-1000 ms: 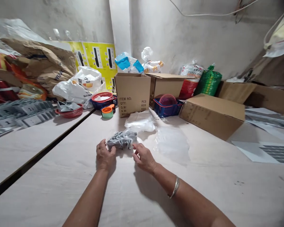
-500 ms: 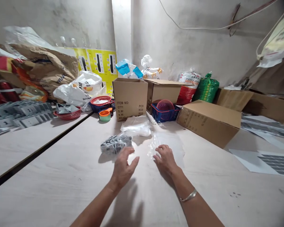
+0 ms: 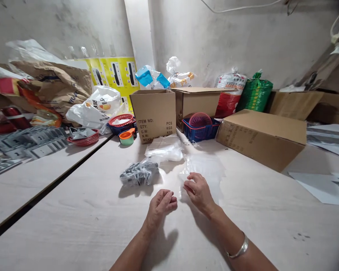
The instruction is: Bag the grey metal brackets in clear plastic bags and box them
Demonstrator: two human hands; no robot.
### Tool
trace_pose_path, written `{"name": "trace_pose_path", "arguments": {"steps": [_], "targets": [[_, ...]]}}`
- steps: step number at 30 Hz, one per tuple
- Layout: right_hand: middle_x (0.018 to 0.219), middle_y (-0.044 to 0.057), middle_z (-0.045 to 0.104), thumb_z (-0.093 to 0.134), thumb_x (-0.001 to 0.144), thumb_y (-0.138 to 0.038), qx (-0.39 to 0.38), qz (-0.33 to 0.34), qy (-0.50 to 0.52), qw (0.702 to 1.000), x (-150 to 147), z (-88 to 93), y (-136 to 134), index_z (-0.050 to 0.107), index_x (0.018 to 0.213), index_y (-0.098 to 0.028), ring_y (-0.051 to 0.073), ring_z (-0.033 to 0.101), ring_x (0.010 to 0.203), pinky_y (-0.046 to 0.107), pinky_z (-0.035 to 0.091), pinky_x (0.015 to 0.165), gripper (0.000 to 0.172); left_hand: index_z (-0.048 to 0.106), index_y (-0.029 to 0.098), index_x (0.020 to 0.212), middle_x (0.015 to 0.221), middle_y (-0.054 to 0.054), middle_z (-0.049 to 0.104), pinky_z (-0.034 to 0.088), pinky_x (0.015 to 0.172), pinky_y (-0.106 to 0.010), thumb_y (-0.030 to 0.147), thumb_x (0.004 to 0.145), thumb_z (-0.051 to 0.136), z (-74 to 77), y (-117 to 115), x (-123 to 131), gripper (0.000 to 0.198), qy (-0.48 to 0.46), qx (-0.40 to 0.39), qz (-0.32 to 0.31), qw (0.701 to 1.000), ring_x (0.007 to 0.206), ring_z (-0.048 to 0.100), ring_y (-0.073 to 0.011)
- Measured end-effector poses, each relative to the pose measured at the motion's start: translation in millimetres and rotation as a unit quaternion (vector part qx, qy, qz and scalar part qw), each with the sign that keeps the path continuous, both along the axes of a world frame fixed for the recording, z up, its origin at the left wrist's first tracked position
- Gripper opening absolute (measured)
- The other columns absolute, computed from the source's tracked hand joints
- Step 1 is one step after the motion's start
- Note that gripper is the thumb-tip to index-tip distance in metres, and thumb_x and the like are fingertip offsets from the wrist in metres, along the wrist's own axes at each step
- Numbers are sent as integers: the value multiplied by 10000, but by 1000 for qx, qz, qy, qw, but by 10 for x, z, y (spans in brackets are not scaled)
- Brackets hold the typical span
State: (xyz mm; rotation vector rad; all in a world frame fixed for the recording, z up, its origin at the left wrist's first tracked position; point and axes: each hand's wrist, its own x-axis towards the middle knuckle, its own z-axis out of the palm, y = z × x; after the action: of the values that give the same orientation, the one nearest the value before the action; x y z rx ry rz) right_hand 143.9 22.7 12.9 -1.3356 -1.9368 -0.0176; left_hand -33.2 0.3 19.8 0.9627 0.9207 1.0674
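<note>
My left hand (image 3: 161,207) is over the middle of the table, its fingers curled together; whether something thin is between them is hidden. To its right, my right hand (image 3: 199,192) is at the near left edge of a stack of clear plastic bags (image 3: 209,171), thumb and fingertips pinched, what they hold too small to make out. Beyond my left hand and to the left lies a clear bag of dark grey parts (image 3: 139,173). More folded clear plastic (image 3: 165,148) rests behind it, in front of an upright carton (image 3: 154,114).
A blue basket (image 3: 200,130) and a tilted carton (image 3: 261,139) are at the back right. An orange and green tape roll (image 3: 126,137), a red basket (image 3: 84,139) and stacked grey pieces (image 3: 42,145) are at the left, beside a dark table gap (image 3: 53,184).
My left hand has drawn away from the bag of grey parts, rightward and nearer, and its fingers have closed. My right hand's fingers have drawn together at the plastic bags. The view has shifted slightly.
</note>
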Motion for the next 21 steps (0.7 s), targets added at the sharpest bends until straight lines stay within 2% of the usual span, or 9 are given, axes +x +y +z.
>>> {"name": "trace_pose_path", "arguments": {"steps": [2, 5, 10, 12, 15, 18, 21], "targets": [[989, 78, 554, 508, 799, -152, 25, 23, 9, 999, -130, 41, -78, 649, 787, -213, 251, 435, 1104, 406, 372, 889, 155, 582, 168, 876, 795, -43, 637, 483, 719, -303, 442, 695, 673, 71, -59, 19, 341, -25, -16, -16, 999, 749, 620, -156], [1020, 87, 550, 508, 786, -154, 29, 62, -4, 998, -316, 93, -208, 649, 822, -211, 264, 414, 1134, 431, 357, 918, 157, 601, 155, 826, 771, -30, 630, 480, 673, -264, 396, 703, 681, 72, -81, 46, 282, -50, 12, -31, 998, 705, 602, -134], [1060, 86, 542, 510, 816, -223, 16, 136, -14, 991, -372, 194, -311, 639, 945, -220, 247, 437, 1107, 421, 378, 921, 182, 632, 133, 748, 699, -21, 631, 464, 603, -215, 329, 721, 671, -19, 26, -44, 202, -92, 6, 29, 995, 629, 569, -107], [1062, 94, 539, 498, 839, -249, 22, 125, 15, 992, -294, 220, -278, 622, 1000, -212, 241, 452, 1090, 412, 393, 913, 207, 637, 133, 748, 717, -28, 650, 479, 618, -223, 287, 709, 676, -9, 71, -128, 163, -115, -13, 66, 991, 642, 586, -115], [1050, 101, 552, 423, 876, -224, 26, 57, 66, 996, -115, 208, -173, 597, 1056, -203, 230, 480, 1052, 403, 412, 902, 252, 644, 140, 817, 778, -53, 682, 505, 618, -261, 270, 711, 642, 70, 102, -278, 168, -139, -47, 101, 984, 688, 628, -161], [1068, 90, 560, 395, 879, -204, -19, 14, 51, 998, 70, 147, -87, 566, 1132, -214, 221, 492, 1028, 389, 425, 883, 306, 632, 137, 957, 933, -102, 688, 517, 568, -286, 304, 743, 570, 160, 105, -431, 279, -158, -88, 54, 982, 753, 657, -217], [1121, 78, 552, 499, 817, -193, -94, 48, -33, 994, 188, 81, -68, 591, 1114, -235, 225, 488, 1039, 367, 423, 866, 314, 630, 116, 993, 1001, -127, 675, 483, 457, -234, 344, 764, 519, 193, 115, -543, 341, -177, -113, 9, 978, 717, 665, -210]]}}
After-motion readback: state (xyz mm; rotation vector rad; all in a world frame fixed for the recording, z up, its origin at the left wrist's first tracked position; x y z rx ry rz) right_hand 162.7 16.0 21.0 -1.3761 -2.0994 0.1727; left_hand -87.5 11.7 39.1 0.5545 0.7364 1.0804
